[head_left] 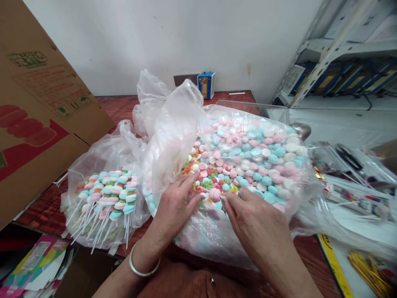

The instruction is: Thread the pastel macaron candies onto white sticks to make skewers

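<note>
Plain white wall [124,49] behind; white metal shelving [328,49] at right.

left wrist [147,253]: silver bangle [132,265] | garment [186,279]: rust-brown, small shiny stud [212,280]

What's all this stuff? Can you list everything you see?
Cardboard box: one, brown, left
Left bag: one, clear, table
Candy sticks: many, pastel, left bag
Large bag: one, clear, centre
Disc candies: many, pink-blue-white, large bag
Small candies: many, multicoloured, among discs
Table: one, red-brown, underneath
Small box: one, blue, by wall
Shelving: one, white, upper right
Ties: bundle, gold, lower right
Bracelet: one, silver, left wrist
Left hand: one, bare, at candies
Right hand: one, bare, pinching white stick
</note>
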{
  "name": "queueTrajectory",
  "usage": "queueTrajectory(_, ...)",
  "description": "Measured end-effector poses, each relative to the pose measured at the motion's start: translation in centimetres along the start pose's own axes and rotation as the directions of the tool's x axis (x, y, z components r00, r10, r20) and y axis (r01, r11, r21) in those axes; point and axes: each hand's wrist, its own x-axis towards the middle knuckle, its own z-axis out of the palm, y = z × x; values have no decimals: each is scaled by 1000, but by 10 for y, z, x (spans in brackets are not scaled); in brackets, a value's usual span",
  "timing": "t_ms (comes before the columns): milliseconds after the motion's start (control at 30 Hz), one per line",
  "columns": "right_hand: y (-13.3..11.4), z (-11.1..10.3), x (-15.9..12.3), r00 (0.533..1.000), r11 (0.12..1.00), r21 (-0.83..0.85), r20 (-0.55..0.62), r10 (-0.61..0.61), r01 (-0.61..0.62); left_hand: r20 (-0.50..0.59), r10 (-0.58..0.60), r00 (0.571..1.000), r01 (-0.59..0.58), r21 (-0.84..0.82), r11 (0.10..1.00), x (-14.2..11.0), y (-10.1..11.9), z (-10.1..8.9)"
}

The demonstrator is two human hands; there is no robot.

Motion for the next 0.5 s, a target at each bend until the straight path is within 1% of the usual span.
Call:
queueTrajectory(67, 3, 2, -6, 999, 999, 23, -29, -41, 42, 12, 51, 999, -51, -6, 999, 0, -1, 7)
queueTrajectory(100, 5, 3, -9, 999, 999, 7, -24, -36, 37, 11, 50, 999, -50, 8, 999, -1, -2, 9)
queueTrajectory(200, 9, 3, -10, 999, 995, -86, 26, 45, -43, -22, -26, 999, 28, 73, 997, -4, -8, 11)
queueTrajectory(267, 9, 4, -5, 994, 991, -112, 72, 86, -78, -29, -78, 997, 81, 96, 992, -6, -11, 7)
queueTrajectory(400, 0, 6, 10, 973, 988, -125, 202, 111, -87, -32, -165, 986, 168, 159, 973, -7, -12, -4)
queueTrajectory(500, -8, 8, 18, 964, 987, -135, 240, 116, -85, -40, -219, 975, 222, 216, 951, -7, -13, -11)
